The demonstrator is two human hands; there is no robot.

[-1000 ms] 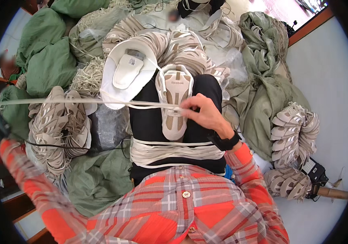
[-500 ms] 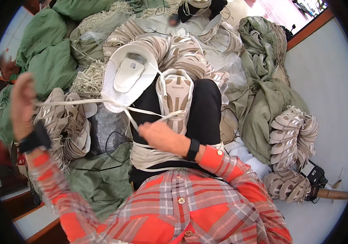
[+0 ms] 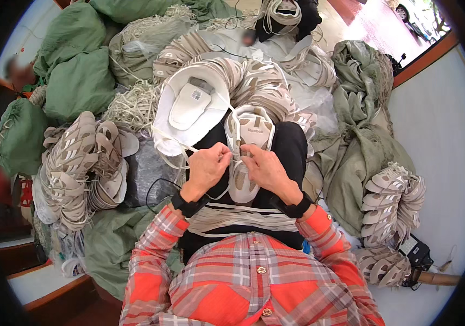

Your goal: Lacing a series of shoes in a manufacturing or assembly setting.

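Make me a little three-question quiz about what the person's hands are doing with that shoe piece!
1. True or false: both hands touch the cream shoe upper on the lap.
2. What thin thing do the left hand and right hand pinch? A) white lace B) wire C) ribbon
3. Which side of the person has green sacks piled beside stacked uppers?

Key: 1 true; 2 A; 3 left.

A matt, cream shoe upper (image 3: 247, 155) of smooth synthetic with cut-out openings is seen. The lace (image 3: 174, 142) appears as flat woven cloth. The sacks (image 3: 77, 81) are of coarse green woven fabric. The sleeves (image 3: 151, 261) are of soft checked cloth.
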